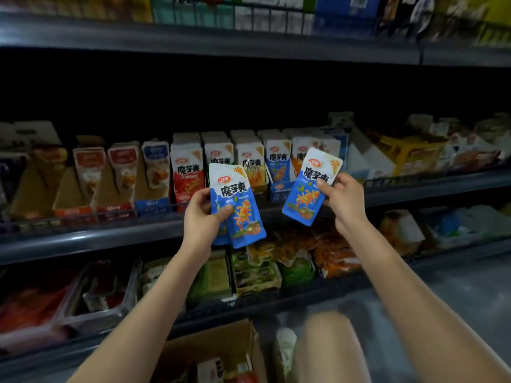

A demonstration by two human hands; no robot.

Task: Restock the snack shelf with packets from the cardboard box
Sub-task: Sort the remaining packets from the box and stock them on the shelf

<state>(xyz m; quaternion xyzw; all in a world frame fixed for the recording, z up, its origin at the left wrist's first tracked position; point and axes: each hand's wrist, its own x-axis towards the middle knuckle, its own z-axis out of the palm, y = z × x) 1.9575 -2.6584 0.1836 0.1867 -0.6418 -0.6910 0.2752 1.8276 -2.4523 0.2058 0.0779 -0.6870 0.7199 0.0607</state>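
Your left hand (pixel 199 214) grips a small stack of blue-and-white foil snack packets (pixel 235 201) while your right hand (pixel 344 196) pinches a single matching packet (pixel 309 189), both before the dark metal snack shelf (pixel 110 233); the open brown cardboard box (pixel 221 344) sits below.

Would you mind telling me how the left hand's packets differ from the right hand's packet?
The left hand holds at least two overlapping blue packets, near upright; the right hand pinches a single blue packet, tilted right and held higher. All show the same blue-and-white design.
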